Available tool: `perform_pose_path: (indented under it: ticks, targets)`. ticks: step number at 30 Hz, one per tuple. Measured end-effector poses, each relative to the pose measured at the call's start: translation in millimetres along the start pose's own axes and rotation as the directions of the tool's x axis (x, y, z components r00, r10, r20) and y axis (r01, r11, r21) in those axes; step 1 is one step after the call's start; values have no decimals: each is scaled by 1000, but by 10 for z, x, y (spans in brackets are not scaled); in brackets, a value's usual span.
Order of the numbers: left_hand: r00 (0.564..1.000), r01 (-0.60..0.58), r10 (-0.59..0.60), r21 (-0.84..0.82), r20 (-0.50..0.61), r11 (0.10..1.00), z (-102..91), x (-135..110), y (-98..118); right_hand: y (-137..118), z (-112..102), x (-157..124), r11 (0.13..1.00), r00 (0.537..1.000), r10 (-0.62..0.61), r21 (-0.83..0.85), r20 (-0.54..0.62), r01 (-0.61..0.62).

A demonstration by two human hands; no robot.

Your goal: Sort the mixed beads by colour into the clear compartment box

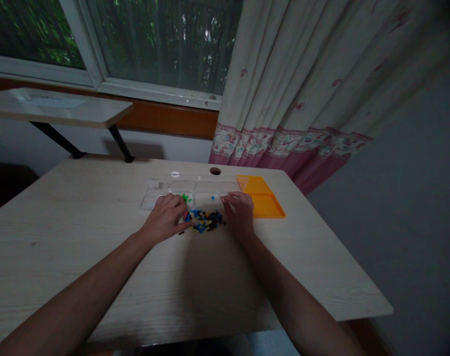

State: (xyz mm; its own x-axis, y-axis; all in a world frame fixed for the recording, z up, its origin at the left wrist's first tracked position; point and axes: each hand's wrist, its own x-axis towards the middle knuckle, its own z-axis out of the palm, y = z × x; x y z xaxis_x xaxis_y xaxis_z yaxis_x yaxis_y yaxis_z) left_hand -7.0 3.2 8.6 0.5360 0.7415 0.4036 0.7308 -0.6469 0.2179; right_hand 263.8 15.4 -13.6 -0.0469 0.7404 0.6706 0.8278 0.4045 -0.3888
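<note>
A pile of small toy building bricks [206,222], blue, brown, black and yellow, lies on the table between my hands. At its left edge is my left hand [165,217], fingers bent and thumb apart from them, with blue bricks at the fingertips. My right hand [240,210] is over the right end of the clear compartment tray [194,192], thumb and forefinger close together. Whatever they pinch is too small to make out. Inside the tray, green bricks [185,198] sit in one front compartment, and a blue brick [213,198] lies in another farther right.
An orange plastic lid or case [264,198] lies right of the tray, beside my right hand. Behind the tray is a round cable hole [215,171] in the wooden table [136,277]. A raised shelf [95,111] stands at the back left; a curtain [269,99] hangs behind the table.
</note>
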Motion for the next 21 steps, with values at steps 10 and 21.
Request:
perform_pose_path:
  ticks: [10,21]
  targets:
    - [1000,6,-6,-36,-3,999,13,-2,-5,-9,6,15,999,1000,-11,52,11,11]
    - [1000,-16,16,-8,14,1000,26,-14,44,13,16,13,997,999,-11,71,44,8]
